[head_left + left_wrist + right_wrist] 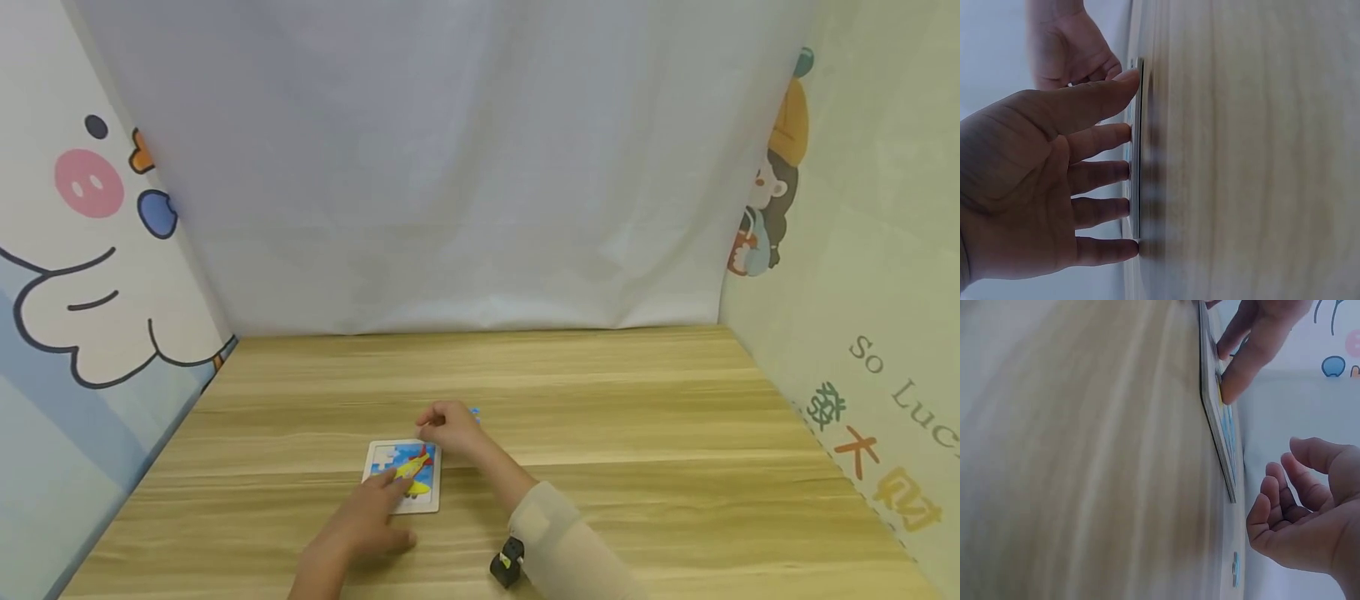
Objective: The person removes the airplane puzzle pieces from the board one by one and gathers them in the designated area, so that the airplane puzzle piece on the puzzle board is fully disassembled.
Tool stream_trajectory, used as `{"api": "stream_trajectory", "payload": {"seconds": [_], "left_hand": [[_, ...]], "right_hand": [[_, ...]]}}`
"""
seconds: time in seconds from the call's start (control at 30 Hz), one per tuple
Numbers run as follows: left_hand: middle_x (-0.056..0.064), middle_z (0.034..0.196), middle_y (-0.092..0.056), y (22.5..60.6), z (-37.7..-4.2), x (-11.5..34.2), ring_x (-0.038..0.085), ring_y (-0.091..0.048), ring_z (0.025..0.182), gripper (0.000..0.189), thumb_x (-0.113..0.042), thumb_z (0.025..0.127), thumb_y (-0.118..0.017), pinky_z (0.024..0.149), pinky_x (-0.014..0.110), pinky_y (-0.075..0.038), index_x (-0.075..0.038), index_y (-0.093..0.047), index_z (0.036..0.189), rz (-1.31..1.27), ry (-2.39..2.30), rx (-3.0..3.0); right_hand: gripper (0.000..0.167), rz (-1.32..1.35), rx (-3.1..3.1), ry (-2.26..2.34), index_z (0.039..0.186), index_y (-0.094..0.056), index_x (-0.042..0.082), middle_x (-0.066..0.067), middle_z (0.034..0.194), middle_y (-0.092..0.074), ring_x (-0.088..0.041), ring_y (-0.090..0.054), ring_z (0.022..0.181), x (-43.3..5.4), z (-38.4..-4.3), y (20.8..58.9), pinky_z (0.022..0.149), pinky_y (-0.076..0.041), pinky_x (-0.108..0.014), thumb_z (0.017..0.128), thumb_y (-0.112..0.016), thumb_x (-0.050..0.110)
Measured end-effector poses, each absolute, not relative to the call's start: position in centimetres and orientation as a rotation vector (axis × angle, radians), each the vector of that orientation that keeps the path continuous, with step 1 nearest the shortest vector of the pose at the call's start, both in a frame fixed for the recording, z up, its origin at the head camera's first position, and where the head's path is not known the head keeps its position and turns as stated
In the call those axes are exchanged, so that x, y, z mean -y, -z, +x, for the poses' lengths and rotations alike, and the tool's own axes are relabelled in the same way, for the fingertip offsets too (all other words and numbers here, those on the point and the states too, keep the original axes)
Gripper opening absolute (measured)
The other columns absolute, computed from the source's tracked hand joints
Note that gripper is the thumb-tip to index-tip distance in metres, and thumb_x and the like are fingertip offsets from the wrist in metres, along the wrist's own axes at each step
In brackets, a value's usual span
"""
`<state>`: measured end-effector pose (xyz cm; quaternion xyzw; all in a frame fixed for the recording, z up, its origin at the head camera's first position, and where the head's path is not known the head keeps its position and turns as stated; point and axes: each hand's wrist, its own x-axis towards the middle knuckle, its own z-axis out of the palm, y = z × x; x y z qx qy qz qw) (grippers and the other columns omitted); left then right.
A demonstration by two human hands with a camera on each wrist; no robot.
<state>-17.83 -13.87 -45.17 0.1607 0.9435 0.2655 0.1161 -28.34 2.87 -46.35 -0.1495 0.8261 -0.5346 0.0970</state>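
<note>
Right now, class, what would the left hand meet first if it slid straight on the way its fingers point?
The left hand, partly over the puzzle, would probably meet the right hand first, near the puzzle's far right corner, though heights are hard to judge.

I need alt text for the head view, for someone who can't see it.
A left hand touches a puzzle showing a yellow plane; the right hand is at its far right corner. The puzzle lies on a wood-grain table, with a pale cloth behind.
</note>
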Motion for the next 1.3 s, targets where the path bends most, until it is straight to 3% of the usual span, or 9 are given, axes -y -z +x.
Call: {"api": "stream_trajectory", "payload": {"seconds": [0.4, 0.67, 0.97, 1.13, 1.3], "left_hand": [[0.026, 0.142, -0.033, 45.0, -17.6, 13.8, 0.051, -0.027, 0.127, 0.077, -0.031, 0.069, -0.079, 0.097, 0.063, -0.028, -0.004, -0.048, 0.135, 0.489, -0.764, -2.752], [0.027, 0.143, -0.03, 44.8, -17.7, 13.7, 0.053, -0.023, 0.127, 0.079, -0.033, 0.068, -0.081, 0.093, 0.068, -0.028, -0.008, -0.049, 0.135, 0.465, -0.794, -2.717], [0.028, 0.141, -0.033, 45.3, -17.5, 14.0, 0.052, -0.026, 0.126, 0.076, -0.033, 0.067, -0.081, 0.09, 0.068, -0.031, -0.006, -0.051, 0.132, 0.479, -0.796, -2.719], [0.028, 0.14, -0.034, 45.1, -17.6, 13.9, 0.051, -0.027, 0.126, 0.075, -0.032, 0.067, -0.081, 0.091, 0.066, -0.031, -0.006, -0.052, 0.131, 0.479, -0.799, -2.737], [0.029, 0.139, -0.034, 45.1, -17.7, 13.9, 0.052, -0.027, 0.126, 0.074, -0.031, 0.067, -0.081, 0.09, 0.068, -0.031, -0.005, -0.053, 0.13, 0.485, -0.802, -2.728]], "right_hand": [[0.019, -0.521, -2.422, 1.415, 0.103, -0.064, 0.004, 0.001, 0.081, -0.059, -0.012, -0.056, 0.07, -1.2, -27.8, 47.0, 0.061, -0.049, -0.024, 0.084, -0.065, 0.002], [0.021, -0.552, -2.564, 1.158, 0.097, -0.065, 0.005, 0.0, 0.085, -0.058, -0.014, -0.055, 0.079, -0.6, -28.0, 46.8, 0.068, -0.049, -0.025, 0.078, -0.071, 0.001], [0.025, -0.495, -2.61, 1.05, 0.09, -0.061, 0.007, 0.002, 0.082, -0.053, -0.013, -0.05, 0.072, 0.6, -27.6, 47.1, 0.065, -0.045, -0.025, 0.072, -0.076, 0.0], [0.027, -0.476, -2.628, 1.024, 0.091, -0.06, 0.007, 0.0, 0.086, -0.056, -0.016, -0.052, 0.079, 0.8, -27.6, 46.7, 0.073, -0.047, -0.028, 0.071, -0.076, -0.001], [0.028, -0.474, -2.609, 1.035, 0.092, -0.059, 0.007, -0.002, 0.087, -0.056, -0.016, -0.052, 0.078, 0.7, -27.6, 46.2, 0.073, -0.047, -0.029, 0.072, -0.075, -0.002]]}}
